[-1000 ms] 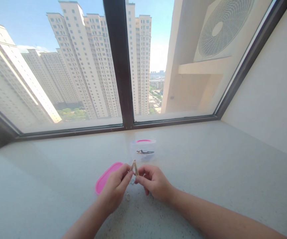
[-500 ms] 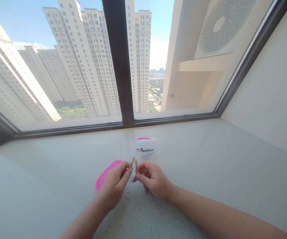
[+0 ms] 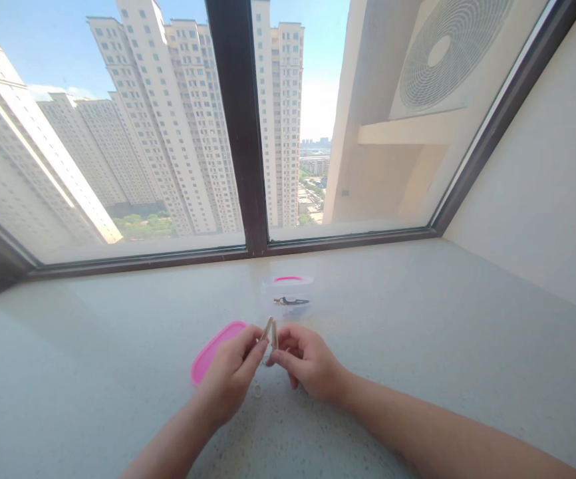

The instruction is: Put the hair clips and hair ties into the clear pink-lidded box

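Observation:
My left hand (image 3: 228, 376) and my right hand (image 3: 308, 362) meet over the stone sill, each pinching one of two small tan wooden pieces (image 3: 270, 331). The pieces lean together at their tops in a narrow V. A small metal ring (image 3: 257, 390) lies on the sill just below my left fingers. Behind the hands stands a clear plastic box (image 3: 287, 296) with a dark object inside. Its pink lid (image 3: 213, 352) lies flat to the left, partly hidden by my left hand.
The pale speckled windowsill (image 3: 418, 346) runs to a dark window frame (image 3: 241, 133) at the back and a white wall (image 3: 542, 199) on the right. Tall buildings and an outdoor fan unit show through the glass.
The two wooden pieces were apart half a second ago and now touch again at their tops. The hands have barely shifted.

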Action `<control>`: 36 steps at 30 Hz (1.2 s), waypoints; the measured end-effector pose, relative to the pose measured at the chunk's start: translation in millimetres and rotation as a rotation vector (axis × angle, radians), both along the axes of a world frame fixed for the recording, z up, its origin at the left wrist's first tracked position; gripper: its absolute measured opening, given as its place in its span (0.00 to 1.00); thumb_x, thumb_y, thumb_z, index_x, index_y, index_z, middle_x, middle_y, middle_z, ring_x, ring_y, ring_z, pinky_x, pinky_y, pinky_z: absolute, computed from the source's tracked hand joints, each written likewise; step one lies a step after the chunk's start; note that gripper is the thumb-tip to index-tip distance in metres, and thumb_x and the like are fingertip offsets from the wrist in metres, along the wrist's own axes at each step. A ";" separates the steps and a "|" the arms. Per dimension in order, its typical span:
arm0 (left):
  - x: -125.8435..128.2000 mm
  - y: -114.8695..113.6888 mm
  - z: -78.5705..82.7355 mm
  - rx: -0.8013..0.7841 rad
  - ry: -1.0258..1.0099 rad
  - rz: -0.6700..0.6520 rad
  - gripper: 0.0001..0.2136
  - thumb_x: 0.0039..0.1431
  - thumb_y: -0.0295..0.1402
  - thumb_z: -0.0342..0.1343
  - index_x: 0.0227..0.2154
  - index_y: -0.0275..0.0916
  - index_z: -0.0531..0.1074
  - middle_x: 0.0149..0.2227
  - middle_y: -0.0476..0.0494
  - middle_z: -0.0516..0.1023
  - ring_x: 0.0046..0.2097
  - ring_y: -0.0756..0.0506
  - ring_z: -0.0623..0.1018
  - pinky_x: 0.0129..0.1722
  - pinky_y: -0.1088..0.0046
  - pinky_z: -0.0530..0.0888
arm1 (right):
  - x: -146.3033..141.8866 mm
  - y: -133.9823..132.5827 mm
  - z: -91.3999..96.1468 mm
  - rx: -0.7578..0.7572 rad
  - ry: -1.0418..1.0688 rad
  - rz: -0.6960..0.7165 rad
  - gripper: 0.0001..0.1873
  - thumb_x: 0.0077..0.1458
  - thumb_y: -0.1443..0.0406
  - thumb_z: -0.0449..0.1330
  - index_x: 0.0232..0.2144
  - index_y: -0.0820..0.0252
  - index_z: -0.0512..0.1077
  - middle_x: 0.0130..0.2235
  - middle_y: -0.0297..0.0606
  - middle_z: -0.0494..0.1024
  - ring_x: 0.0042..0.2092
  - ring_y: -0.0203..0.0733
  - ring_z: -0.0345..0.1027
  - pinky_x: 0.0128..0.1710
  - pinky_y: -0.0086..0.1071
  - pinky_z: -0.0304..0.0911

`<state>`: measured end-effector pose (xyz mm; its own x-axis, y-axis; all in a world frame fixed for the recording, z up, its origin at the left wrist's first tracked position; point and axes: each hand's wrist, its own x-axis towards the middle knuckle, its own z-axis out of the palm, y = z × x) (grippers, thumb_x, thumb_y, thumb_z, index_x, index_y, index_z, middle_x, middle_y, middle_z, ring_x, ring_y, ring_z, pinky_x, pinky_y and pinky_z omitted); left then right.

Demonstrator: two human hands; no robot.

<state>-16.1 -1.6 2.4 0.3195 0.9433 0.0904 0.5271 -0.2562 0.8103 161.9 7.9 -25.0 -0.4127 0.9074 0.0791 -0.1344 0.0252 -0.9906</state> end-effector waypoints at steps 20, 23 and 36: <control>1.1 -2.9 1.7 -0.108 -0.065 -0.013 0.14 0.66 0.43 0.43 0.28 0.41 0.63 0.20 0.55 0.63 0.21 0.51 0.64 0.21 0.77 0.60 | -0.1 -0.9 1.7 0.016 -0.010 -0.002 0.17 0.52 0.57 0.65 0.36 0.62 0.68 0.30 0.37 0.74 0.24 0.32 0.65 0.14 0.21 0.59; 1.5 -3.0 2.6 -0.102 -0.047 -0.020 0.15 0.66 0.44 0.43 0.28 0.41 0.63 0.20 0.55 0.64 0.21 0.51 0.64 0.21 0.77 0.60 | 0.0 -0.8 0.6 0.017 -0.014 0.008 0.17 0.51 0.56 0.66 0.36 0.63 0.68 0.31 0.37 0.75 0.25 0.33 0.65 0.15 0.21 0.60; 2.0 -1.9 1.7 -0.093 -0.043 -0.020 0.15 0.66 0.45 0.44 0.29 0.41 0.64 0.21 0.55 0.64 0.22 0.50 0.65 0.22 0.77 0.62 | 1.2 1.3 -2.0 0.014 -0.021 -0.001 0.19 0.51 0.54 0.66 0.35 0.63 0.68 0.29 0.36 0.74 0.23 0.32 0.63 0.15 0.23 0.59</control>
